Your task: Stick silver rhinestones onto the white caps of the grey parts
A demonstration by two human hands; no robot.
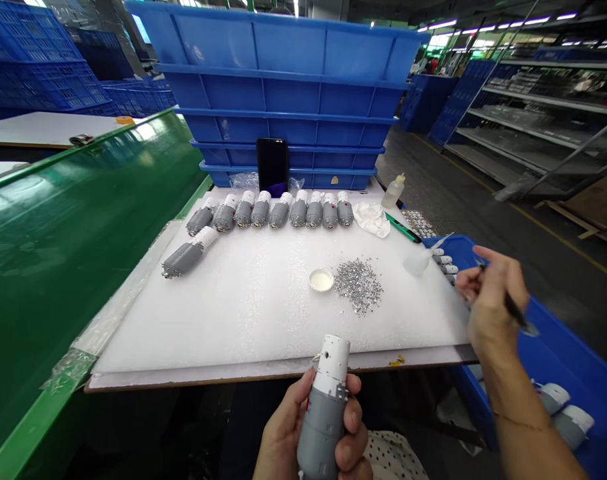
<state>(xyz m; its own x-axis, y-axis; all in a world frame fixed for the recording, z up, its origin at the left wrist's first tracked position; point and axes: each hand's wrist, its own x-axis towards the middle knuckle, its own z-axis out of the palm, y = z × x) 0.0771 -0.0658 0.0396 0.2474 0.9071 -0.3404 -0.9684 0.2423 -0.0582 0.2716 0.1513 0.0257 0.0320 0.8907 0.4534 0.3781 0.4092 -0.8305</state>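
A matt grey plastic motor housing [323,433] with a smooth white cap is seen at 6 o'clock, and a slim glossy black handle [514,310] at 3 o'clock. Rough, pebbled white foam [233,313] is laid across the centre, with glittering metallic flakes [358,285] scattered on it (granular, almost sandy). Glossy blue plastic crates [288,87] are stacked at 12 o'clock; a sheen is carried by the green belt [83,267] at 9 o'clock.

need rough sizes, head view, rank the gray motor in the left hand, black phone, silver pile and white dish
1. Gray motor: largest, though nearest the camera.
2. Black phone and silver pile: too alike to rank.
3. White dish: smallest.
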